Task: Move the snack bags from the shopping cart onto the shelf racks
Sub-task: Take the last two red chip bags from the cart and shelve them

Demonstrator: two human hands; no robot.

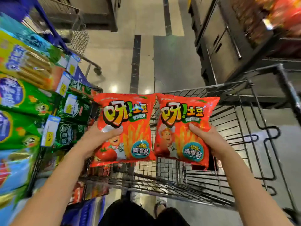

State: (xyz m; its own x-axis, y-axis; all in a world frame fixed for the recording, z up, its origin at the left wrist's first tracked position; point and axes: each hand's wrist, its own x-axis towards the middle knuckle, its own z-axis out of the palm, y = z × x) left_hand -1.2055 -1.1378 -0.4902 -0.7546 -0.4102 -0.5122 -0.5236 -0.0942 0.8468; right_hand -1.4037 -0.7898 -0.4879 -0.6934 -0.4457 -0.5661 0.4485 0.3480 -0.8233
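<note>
Two red snack bags printed with fries and a cartoon chef are held upright side by side above the wire shopping cart (228, 144). My left hand (97, 137) grips the left red bag (128, 121) at its left edge, thumb across the front. My right hand (206, 139) grips the right red bag (184, 128) at its right edge, thumb on the front. The shelf rack (53, 98) stands on the left, filled with green, yellow and blue snack bags and price tags.
A second wire cart (78, 35) stands further up the aisle on the left. Dark cabinets (224, 41) line the right side, with blurred red packs at the top right. Polished floor runs down the middle. My legs and shoes show at the bottom.
</note>
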